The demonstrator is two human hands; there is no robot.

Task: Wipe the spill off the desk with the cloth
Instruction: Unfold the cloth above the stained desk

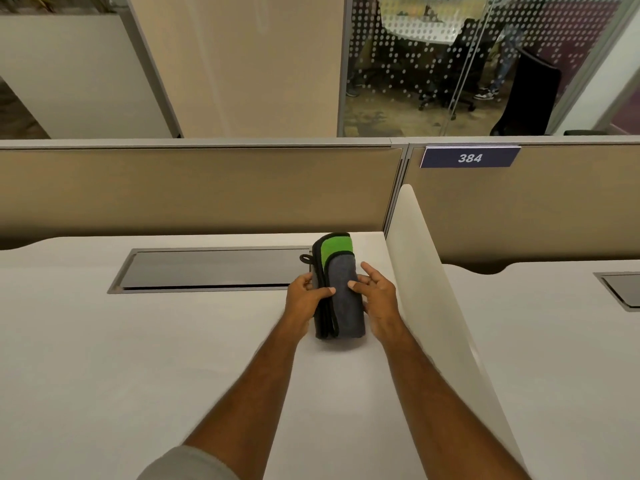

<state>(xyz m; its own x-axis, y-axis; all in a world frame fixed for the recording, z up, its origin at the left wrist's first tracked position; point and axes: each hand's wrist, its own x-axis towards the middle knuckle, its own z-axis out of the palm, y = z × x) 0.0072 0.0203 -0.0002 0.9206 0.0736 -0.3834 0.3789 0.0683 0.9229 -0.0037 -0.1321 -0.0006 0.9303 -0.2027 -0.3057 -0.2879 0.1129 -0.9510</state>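
A: Our left grip (306, 299) holds the cloth (337, 292) by its left edge, thumb laid across the top and fingers curled round the side.

B: And our right grip (377, 299)?

A: Open, fingers spread. The thumb tip touches the grey top of the cloth and the palm sits just beside its right flank.

B: Where does the cloth lie?

A: Folded into a long bundle on the white bench (173, 341), near the far right corner, beside the white divider (426, 278). Its far end shows a green band with black edging, and a small black loop sticks out on the left.

B: What else do we see?

A: A dark hatch (214, 270) set in the bench, left of the cloth. We cannot make out any spill.
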